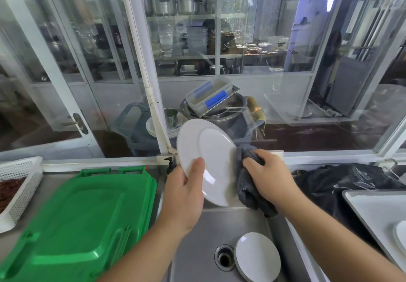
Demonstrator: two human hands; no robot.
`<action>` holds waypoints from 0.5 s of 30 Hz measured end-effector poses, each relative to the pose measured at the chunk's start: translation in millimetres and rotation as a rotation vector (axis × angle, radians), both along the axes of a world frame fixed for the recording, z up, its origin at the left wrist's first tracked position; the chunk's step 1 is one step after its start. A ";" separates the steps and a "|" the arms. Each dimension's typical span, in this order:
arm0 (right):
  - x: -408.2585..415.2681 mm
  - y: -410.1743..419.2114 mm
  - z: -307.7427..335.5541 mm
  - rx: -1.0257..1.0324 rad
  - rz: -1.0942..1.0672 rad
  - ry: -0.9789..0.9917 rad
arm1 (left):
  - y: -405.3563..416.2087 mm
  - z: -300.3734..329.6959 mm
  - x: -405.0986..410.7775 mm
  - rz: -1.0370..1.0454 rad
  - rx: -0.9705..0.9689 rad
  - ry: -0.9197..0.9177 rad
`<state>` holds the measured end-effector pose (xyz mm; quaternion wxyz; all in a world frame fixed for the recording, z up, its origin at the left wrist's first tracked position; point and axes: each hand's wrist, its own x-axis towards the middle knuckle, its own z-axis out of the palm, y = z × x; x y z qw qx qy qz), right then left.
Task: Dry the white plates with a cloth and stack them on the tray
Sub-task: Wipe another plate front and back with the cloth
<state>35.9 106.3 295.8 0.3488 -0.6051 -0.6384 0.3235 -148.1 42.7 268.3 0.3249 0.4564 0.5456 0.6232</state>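
My left hand (183, 196) grips a white plate (208, 158) by its lower left rim and holds it tilted above the steel sink (197, 248). My right hand (267, 176) grips a grey cloth (246, 191) against the plate's right edge. Another stack of white plates (257, 256) lies in the sink beside the drain (224, 257). A white tray (373, 211) at the right edge carries a white plate (401, 234), mostly cut off by the frame.
Stacked green lids (83, 213) cover the counter to the left, with a white mesh basket (19, 185) beyond them. A black plastic bag (342, 182) lies behind the tray. A glass window runs along the back; behind it are bowls, containers and pots.
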 end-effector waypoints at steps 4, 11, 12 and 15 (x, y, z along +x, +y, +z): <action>1.8 -13.2 -6.6 -0.063 0.053 0.012 | 3.6 4.9 -5.4 0.014 -0.026 0.063; -0.7 -22.1 2.8 -0.274 0.171 0.681 | 0.1 12.0 -8.7 -0.075 -0.014 0.428; -2.2 -19.2 5.4 -0.286 0.133 0.749 | -0.5 14.3 -8.1 -0.097 -0.005 0.523; -4.6 -10.6 17.0 -0.407 0.065 0.928 | 0.5 21.3 -6.3 -0.207 0.060 0.765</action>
